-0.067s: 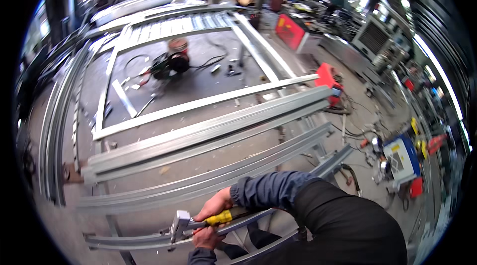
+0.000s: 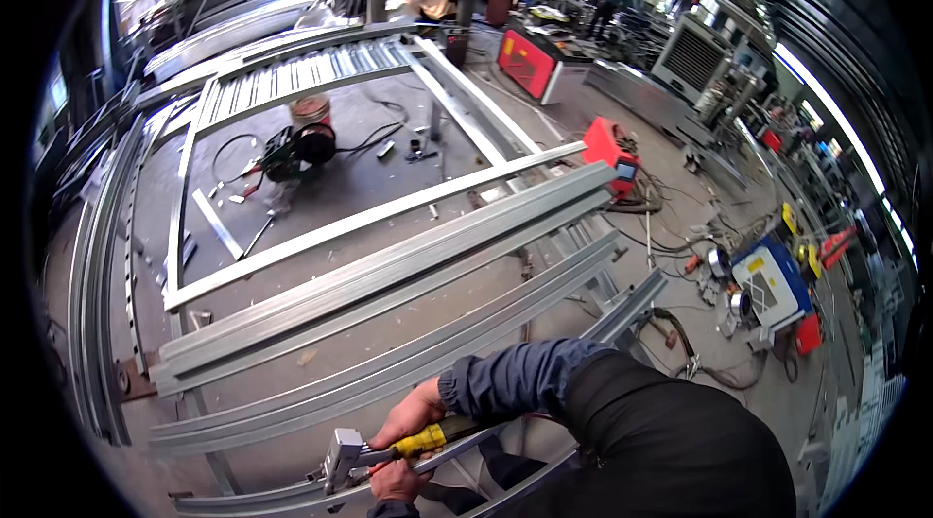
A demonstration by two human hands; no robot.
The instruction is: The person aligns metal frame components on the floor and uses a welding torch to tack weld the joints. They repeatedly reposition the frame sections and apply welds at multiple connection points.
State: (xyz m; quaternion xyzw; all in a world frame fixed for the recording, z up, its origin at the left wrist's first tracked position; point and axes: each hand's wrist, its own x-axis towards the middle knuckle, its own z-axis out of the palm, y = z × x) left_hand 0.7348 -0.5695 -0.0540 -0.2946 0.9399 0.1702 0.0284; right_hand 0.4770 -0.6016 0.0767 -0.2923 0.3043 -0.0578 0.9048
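Observation:
My right hand is wrapped round a tool with a yellow-and-black grip, its arm reaching in from the right. At the tool's front end sits a silvery block-shaped piece; I cannot tell the tool's exact kind. Just below, my left hand is closed, with a thin red part showing at its fingers. What it grips is mostly hidden. Both hands are above a long metal profile near the lower edge.
Beyond lie long galvanized profiles and a rectangular metal frame. Inside the frame stands a dark reel-like machine. To the right are a red machine, a blue-and-white machine and cables. A person stands far back.
The view has shifted slightly, so the surroundings sit farther left and mostly higher at the back. Both hands keep their hold, slightly lower in the picture.

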